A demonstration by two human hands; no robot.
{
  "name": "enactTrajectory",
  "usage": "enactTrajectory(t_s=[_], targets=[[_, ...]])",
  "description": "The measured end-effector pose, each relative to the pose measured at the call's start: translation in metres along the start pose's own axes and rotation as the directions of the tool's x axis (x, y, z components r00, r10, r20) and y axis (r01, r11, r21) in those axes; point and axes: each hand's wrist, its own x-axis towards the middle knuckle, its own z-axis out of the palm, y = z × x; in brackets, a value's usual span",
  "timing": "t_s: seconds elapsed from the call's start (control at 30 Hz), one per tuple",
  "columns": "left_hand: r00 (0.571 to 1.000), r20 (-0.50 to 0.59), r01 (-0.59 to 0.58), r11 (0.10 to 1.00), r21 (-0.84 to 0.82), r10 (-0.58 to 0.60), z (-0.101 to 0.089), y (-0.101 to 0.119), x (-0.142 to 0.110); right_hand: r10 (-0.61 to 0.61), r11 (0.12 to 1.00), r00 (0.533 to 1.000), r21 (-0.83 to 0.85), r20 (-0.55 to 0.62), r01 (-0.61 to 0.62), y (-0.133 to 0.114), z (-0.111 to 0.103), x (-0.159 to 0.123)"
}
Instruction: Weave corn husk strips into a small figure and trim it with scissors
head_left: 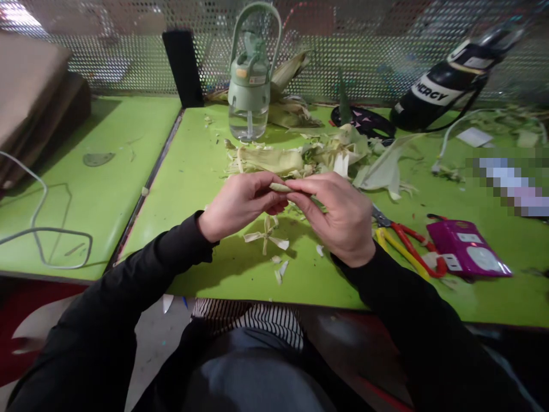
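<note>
Both hands meet over the green table (214, 274), pinching the same pale strip of corn husk (281, 187). My left hand (240, 203) grips its left end with closed fingers. My right hand (338, 220) holds the other end between thumb and fingertips. Under the hands lies a small knotted husk piece (266, 234) with several trimmed scraps. A pile of corn husks (300, 160) lies just beyond the hands.
Red-and-yellow scissors (407, 246) and a purple box (467, 252) lie right of my right hand. A green water bottle (251, 80) stands at the back by a perforated metal screen. A black-and-white shoe (446, 86) sits back right. A grey cable (43, 229) loops on the left table.
</note>
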Motion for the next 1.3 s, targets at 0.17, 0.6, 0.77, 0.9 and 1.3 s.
enactTrajectory(t_s=[0.17, 0.6, 0.77, 0.9, 1.3], targets=[[0.995, -0.025, -0.08, 0.939, 0.336, 0.093, 0.003, 0.006, -0.004, -0.187, 0.95, 0.982, -0.253, 0.013, 0.184, 0.003, 0.006, -0.008], [0.995, 0.044, 0.089, 0.995, 0.038, -0.091, 0.008, 0.003, -0.004, -0.229, 0.899, 0.973, -0.386, -0.013, 0.206, 0.0, 0.015, -0.013], [0.994, 0.081, 0.062, 0.995, 0.082, -0.068, 0.004, 0.004, -0.003, -0.169, 0.927, 0.986, -0.337, 0.012, 0.163, 0.0, 0.016, -0.013], [0.999, 0.021, 0.02, 0.969, 0.244, -0.026, -0.003, 0.01, -0.002, -0.21, 0.913, 0.978, -0.358, -0.006, 0.194, 0.002, 0.015, -0.011], [0.998, 0.049, 0.038, 0.999, -0.002, -0.038, -0.003, 0.008, -0.003, -0.114, 0.932, 0.993, -0.345, 0.0, 0.107, -0.007, 0.01, -0.01]])
